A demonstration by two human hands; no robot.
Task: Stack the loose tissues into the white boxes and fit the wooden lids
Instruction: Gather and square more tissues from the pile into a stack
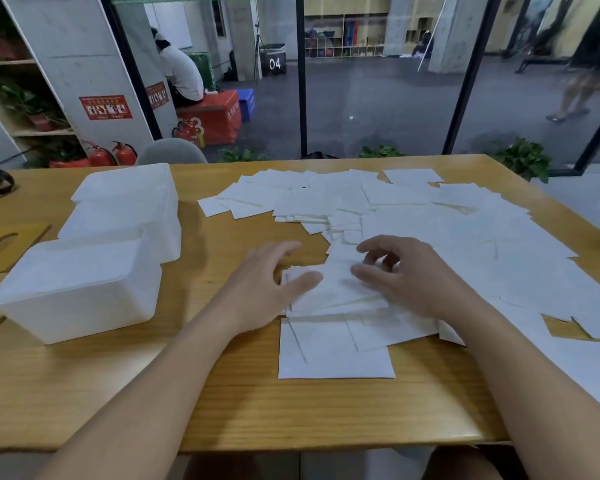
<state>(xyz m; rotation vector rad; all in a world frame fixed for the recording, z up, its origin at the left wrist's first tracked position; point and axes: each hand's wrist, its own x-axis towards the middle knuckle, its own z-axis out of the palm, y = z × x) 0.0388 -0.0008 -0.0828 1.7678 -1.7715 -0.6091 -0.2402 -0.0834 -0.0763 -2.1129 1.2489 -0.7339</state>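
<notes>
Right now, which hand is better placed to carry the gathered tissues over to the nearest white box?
Left, probably. The left hand already touches the small stack of tissues on the side facing the nearest white box; the right hand would have to cross over.

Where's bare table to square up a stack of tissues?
Bare table lies along the near edge, and between the white boxes and the loose tissues. The right half is crowded with tissues, where left hand and right hand work.
</notes>
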